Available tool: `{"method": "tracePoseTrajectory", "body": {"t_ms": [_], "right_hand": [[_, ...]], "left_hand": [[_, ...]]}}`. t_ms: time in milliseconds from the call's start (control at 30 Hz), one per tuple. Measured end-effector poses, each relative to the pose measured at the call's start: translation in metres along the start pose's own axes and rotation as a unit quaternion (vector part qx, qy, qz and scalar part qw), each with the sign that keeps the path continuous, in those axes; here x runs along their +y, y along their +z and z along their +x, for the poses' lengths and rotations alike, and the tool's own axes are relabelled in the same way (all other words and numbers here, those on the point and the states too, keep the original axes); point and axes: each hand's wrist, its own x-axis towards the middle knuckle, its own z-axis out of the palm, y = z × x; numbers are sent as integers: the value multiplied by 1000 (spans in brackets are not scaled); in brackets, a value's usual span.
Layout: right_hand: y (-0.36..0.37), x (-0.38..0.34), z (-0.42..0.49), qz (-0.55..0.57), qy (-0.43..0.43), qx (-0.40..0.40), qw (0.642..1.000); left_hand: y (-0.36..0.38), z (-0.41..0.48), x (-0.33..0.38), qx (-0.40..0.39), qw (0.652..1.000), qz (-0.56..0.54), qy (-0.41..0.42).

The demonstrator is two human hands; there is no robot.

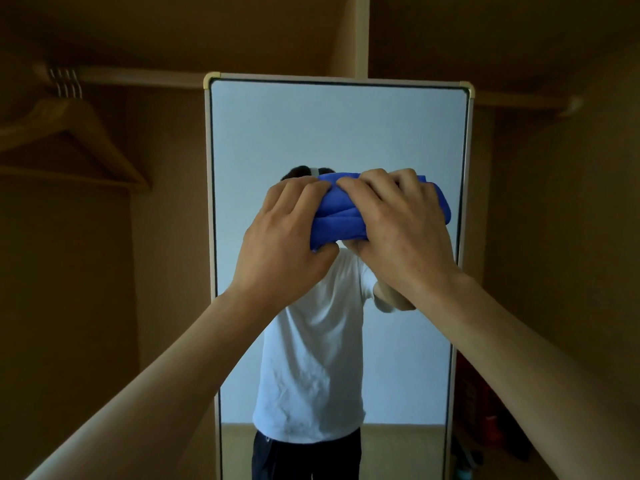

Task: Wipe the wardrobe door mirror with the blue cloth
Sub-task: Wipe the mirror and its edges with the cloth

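Blue cloth (343,213) bunched before mirror (339,133) | both hands' fingers (301,192) gripping it

The mirror (339,133) stood upright in the middle, with the wardrobe's interior behind it on both sides. Both hands were raised before its middle part, the left hand (284,237) on the left and the right hand (398,226) on the right. The cloth (343,216) was bunched between them, gripped by both. At far left, hangers (69,133) hung from a rail (138,76) that ran behind the mirror's top left corner. A partition (356,36) rose behind its top edge.
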Motion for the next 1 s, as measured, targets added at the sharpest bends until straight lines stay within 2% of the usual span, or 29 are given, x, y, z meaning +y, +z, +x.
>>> {"method": "tracePoseTrajectory", "body": {"t_ms": [1000], "right_hand": [[23, -52, -150, 18, 27, -69, 997]], "left_hand": [[37, -152, 23, -76, 993, -16, -91]]}}
